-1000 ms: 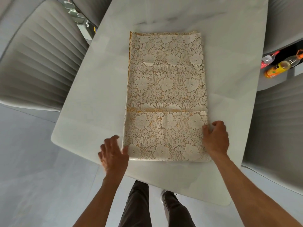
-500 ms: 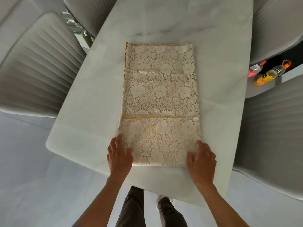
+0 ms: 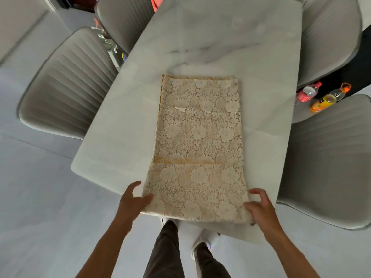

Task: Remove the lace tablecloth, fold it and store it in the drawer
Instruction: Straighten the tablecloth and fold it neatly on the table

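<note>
our left hand (image 3: pixel 131 201) and right hand (image 3: pixel 259 206) pinch the lace tablecloth (image 3: pixel 198 149) near corners; uneven lifting may skew the fold.

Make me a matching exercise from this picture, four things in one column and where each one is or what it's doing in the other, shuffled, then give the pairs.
Things
1. lace tablecloth
2. left hand
3. right hand
4. yellow bottle

Places or states
A. grips the cloth's near right corner
B. lies folded in a long strip on the marble table
C. lies between two chairs, right of the table
D. grips the cloth's near left corner

Pairs: 1-B, 2-D, 3-A, 4-C
</note>
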Tool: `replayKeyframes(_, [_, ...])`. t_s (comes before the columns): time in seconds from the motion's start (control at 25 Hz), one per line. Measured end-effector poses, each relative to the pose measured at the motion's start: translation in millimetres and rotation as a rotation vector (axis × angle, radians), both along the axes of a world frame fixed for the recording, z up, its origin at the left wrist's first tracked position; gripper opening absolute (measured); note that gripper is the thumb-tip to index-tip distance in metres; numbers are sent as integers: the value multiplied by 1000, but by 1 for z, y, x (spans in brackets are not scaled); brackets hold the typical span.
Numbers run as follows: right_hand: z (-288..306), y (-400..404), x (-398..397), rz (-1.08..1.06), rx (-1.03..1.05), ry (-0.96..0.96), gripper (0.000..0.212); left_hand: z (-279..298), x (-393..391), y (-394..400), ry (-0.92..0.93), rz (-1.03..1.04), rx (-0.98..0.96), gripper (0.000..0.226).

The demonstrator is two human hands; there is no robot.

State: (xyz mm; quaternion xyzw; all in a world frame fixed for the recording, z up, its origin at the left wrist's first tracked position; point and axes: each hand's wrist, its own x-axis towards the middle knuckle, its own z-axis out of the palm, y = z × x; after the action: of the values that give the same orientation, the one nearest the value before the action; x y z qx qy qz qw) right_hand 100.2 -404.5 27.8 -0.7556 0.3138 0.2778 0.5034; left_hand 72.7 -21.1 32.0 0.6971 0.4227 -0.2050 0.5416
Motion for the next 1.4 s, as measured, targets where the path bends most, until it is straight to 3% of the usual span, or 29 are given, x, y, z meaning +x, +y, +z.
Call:
replayKeyframes(0.04, [7,-8,-5,-8,51,26,27,10,-5,3,-9,-16,28,42])
replayKeyframes(0.12, [25,-22,-7,-42,193,88,25,26,-4,11,-19,-33,25,35])
replayKeyframes(0.24, [46,-34,25,-124,418,86,31,44,38,23,17,37,-233,10])
replayKeyframes(0.32, [50,-34,67,-190,513,71,37,51,91,32,64,132,-476,26])
replayKeyframes(0.4, [42,-26,111,-205,459,42,23,45,143,38,73,175,-569,46])
replayKeyframes(0.48, [23,-10,143,-79,211,44,13,22,173,34,108,17,-372,62])
replayKeyframes(0.56, [-7,8,154,11,23,68,8,-3,177,22,146,-192,-108,51])
replayKeyframes(0.64, [-28,20,151,-17,-69,27,3,-24,171,13,71,-187,-8,31])
replayKeyframes(0.68, [-33,22,147,-19,-122,-17,11,-32,162,13,31,-179,40,35])
replayKeyframes(0.76, [-40,19,140,13,-209,-72,25,-42,139,13,33,-226,203,19])
replayKeyframes(0.92, [-44,24,126,1,-374,-142,27,-46,96,-2,-19,-255,501,23])
replayKeyframes(1.04, [-43,30,120,20,-418,-108,39,-45,89,-16,-72,-106,484,26])
replayKeyframes(1.2, [-39,23,110,43,-346,-59,23,-47,84,-12,3,-101,344,19])
replayKeyframes(1.32, [-33,11,88,-1,-163,-74,15,-39,70,-7,-17,-11,215,6])
replayKeyframes(1.4, [-33,0,70,-21,-29,-73,26,-36,53,-2,7,38,184,15])
